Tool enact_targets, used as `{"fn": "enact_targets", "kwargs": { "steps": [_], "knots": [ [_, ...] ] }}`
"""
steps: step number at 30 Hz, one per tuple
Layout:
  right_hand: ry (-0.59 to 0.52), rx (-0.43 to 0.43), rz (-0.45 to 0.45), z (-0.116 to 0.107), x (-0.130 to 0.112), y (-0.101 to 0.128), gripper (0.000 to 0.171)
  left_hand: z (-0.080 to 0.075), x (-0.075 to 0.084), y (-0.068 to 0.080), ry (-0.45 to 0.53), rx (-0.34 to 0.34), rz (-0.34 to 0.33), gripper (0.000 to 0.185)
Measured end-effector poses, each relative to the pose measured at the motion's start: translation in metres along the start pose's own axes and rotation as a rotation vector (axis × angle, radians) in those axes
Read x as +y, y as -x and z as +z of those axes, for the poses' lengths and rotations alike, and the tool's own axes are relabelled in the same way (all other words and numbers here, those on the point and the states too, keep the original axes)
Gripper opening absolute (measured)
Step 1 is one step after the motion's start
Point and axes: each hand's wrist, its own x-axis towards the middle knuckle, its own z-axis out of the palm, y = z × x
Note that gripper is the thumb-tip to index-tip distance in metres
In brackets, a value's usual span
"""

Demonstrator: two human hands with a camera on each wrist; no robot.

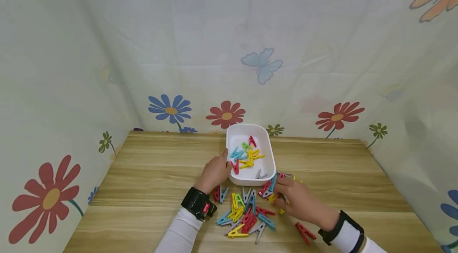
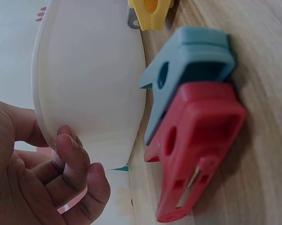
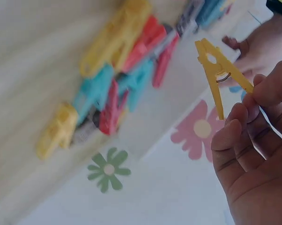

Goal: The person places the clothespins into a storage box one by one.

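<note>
My left hand (image 1: 216,171) grips the left rim of a white plastic tub (image 1: 266,141), with thumb and fingers on either side of the wall in the left wrist view. Inside the tub lie several clothespins in yellow, blue, red, green and grey. My right hand (image 1: 300,201) is just right of the tub's near corner. Between its thumb and fingertips it pinches one leg of a yellow clothespin (image 3: 216,70), plain in the right wrist view. Below that hand, several mixed clothespins (image 3: 141,42) lie in a pile, blurred in this view.
A loose heap of coloured clothespins (image 1: 248,219) spreads on the wooden table (image 1: 161,157) in front of the tub. One red clothespin (image 1: 305,232) lies apart at the right. Beside my left wrist are a red clothespin (image 2: 197,145) and a blue one (image 2: 192,56). Flowered curtains surround the table.
</note>
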Motion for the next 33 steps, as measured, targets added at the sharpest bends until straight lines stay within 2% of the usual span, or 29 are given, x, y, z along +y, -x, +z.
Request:
{"fn": "enact_targets", "kwargs": {
  "steps": [4, 8, 21, 26, 33],
  "knots": [
    [0.040, 0.070, -0.014, -0.013, 0.003, -0.010, 0.020, 0.000, -0.001, 0.001, -0.010, 0.015, 0.024, 0.059],
    [0.077, 0.117, -0.046, -0.029, 0.005, -0.022, 0.017, 0.001, -0.001, 0.001, -0.001, 0.008, 0.018, 0.060],
    [0.080, 0.115, -0.100, -0.063, 0.020, -0.069, 0.010, 0.005, -0.002, -0.001, -0.003, 0.005, 0.035, 0.059],
    [0.093, 0.142, -0.112, -0.068, 0.024, -0.090, 0.006, 0.002, -0.001, -0.002, -0.018, 0.014, 0.027, 0.059],
    [0.062, 0.115, -0.047, -0.061, 0.034, -0.116, 0.008, 0.001, -0.002, -0.001, -0.010, 0.017, 0.029, 0.059]
  ]
}}
